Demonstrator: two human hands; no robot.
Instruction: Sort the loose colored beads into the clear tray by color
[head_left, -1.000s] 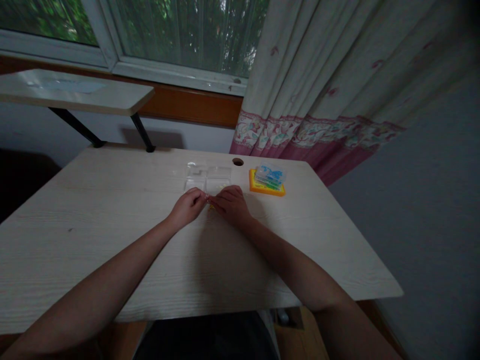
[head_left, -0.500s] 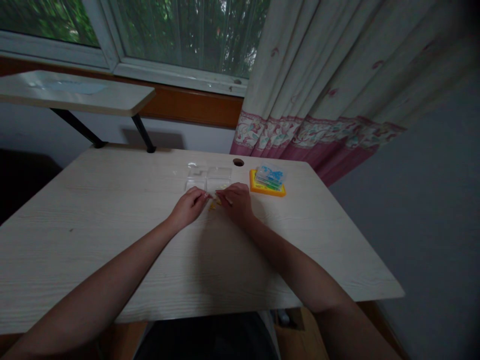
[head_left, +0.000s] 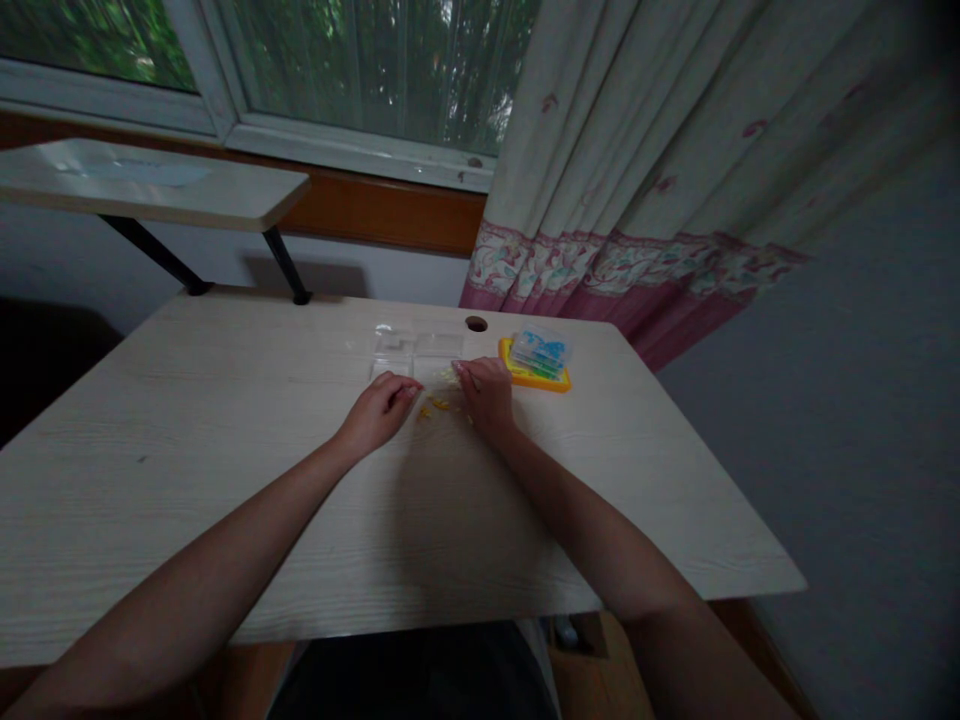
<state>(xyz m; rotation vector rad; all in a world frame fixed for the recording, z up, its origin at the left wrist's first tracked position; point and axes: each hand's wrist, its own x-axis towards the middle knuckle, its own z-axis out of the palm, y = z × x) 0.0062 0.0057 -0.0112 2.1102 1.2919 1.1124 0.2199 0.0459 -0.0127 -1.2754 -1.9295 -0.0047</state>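
My left hand [head_left: 381, 408] is closed in a pinch above the table, just in front of a clear plastic case [head_left: 391, 345]. Whatever its fingertips hold is too small to make out. My right hand [head_left: 486, 393] is also pinched, over the right side of a second clear case [head_left: 439, 346]; what it grips I cannot tell. Small pale yellow pieces [head_left: 448, 376] lie by its fingertips. Between the hands, several darker yellow pieces [head_left: 439, 404] are scattered on the table.
A yellow tray [head_left: 534, 380] carries a clear box with blue pieces [head_left: 541, 347], right of my right hand. The pale wooden table [head_left: 262, 500] has a cable hole [head_left: 476, 324] at the back. A raised shelf [head_left: 247, 200] stands at left, a curtain [head_left: 600, 180] behind.
My right hand has moved right and slightly up, away from my left hand, uncovering yellow pieces on the table. My left hand has stayed nearly still.
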